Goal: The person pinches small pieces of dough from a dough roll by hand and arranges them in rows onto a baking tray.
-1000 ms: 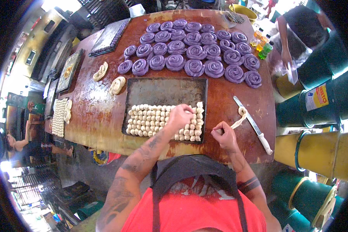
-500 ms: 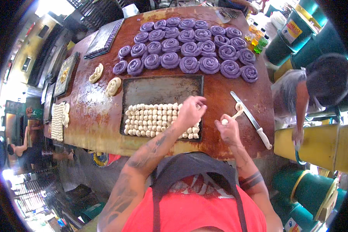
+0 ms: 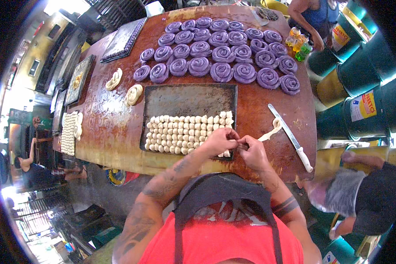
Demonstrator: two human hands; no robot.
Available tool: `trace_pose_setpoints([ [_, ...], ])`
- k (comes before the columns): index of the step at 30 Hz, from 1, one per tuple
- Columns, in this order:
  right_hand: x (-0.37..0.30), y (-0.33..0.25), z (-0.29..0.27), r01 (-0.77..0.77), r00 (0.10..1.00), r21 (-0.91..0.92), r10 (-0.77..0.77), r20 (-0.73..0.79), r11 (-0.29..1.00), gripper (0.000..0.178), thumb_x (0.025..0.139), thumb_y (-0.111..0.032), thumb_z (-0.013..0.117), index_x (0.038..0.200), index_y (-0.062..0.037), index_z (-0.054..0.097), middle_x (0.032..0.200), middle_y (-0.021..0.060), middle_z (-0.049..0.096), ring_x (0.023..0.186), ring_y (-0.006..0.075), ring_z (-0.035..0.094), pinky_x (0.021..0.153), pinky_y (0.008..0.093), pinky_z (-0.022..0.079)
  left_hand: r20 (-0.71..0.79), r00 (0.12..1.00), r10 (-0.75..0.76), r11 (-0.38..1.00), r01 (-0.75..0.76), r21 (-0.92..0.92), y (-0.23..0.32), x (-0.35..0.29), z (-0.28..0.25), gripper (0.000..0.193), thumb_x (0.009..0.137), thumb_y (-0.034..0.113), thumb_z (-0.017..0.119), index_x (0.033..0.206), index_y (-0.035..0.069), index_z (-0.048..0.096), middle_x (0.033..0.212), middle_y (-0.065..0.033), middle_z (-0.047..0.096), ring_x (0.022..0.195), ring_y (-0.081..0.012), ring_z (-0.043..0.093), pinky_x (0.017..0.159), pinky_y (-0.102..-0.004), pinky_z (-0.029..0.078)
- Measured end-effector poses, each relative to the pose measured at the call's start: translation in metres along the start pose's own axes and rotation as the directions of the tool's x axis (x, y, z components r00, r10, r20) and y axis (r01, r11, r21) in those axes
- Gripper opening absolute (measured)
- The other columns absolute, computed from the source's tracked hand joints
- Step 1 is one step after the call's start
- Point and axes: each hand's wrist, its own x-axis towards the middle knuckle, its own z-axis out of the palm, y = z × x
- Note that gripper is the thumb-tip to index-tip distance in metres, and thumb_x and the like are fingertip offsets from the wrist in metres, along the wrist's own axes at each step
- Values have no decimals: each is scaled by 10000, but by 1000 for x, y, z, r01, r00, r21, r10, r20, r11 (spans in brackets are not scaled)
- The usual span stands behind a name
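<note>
The left hand (image 3: 223, 140) and right hand (image 3: 253, 153) meet at the right edge of the tray (image 3: 189, 99). The left grip is pressed together; its contents cannot be seen. The right grip pinches the dough strip (image 3: 275, 127), which extends across the tabletop (image 3: 259, 105) to the knife (image 3: 290, 138). Dough balls (image 3: 180, 132) fill the tray's near half.
</note>
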Motion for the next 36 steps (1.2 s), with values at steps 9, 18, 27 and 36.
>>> trace_pose_setpoints([
  [9, -1, 50, -9, 448, 888, -456, -439, 133, 769, 173, 838, -178, 773, 978, -84, 732, 936, 106, 703, 849, 359, 631, 817, 499, 520, -600, 643, 476, 844, -142, 518, -35, 42, -74, 295, 826, 72, 681, 1116, 24, 709, 1045, -145, 739, 952, -269, 696, 858, -375, 553],
  [18, 7, 19, -43, -229, 968, 532, 249, 36, 815, 156, 1025, -218, 637, 1093, -82, 671, 901, -8, 635, 751, 101, 571, 677, 279, 500, -411, 758, 507, 773, -189, 605, -17, 38, -38, 351, 861, 222, 740, 1198, 127, 760, 1160, -137, 682, 1159, -339, 590, 1028, -495, 461],
  [27, 14, -2, -11, -227, 973, -72, 224, -48, 971, 226, 878, -147, 742, 1035, -2, 671, 949, 197, 728, 923, 263, 720, 859, 373, 552, -135, 896, 423, 894, -388, 225, 39, -7, 16, 293, 879, 182, 791, 1117, 18, 739, 968, -141, 720, 886, -234, 700, 792, -369, 561],
  [36, 15, -21, -19, -148, 985, 18, 145, 95, 989, 170, 888, -123, 750, 1008, -16, 692, 944, 174, 736, 876, 304, 723, 788, 366, 567, 78, 992, -104, 884, 128, -449, -8, 4, -5, 259, 865, 152, 805, 1065, 1, 737, 957, -57, 737, 834, -114, 672, 759, -278, 548],
])
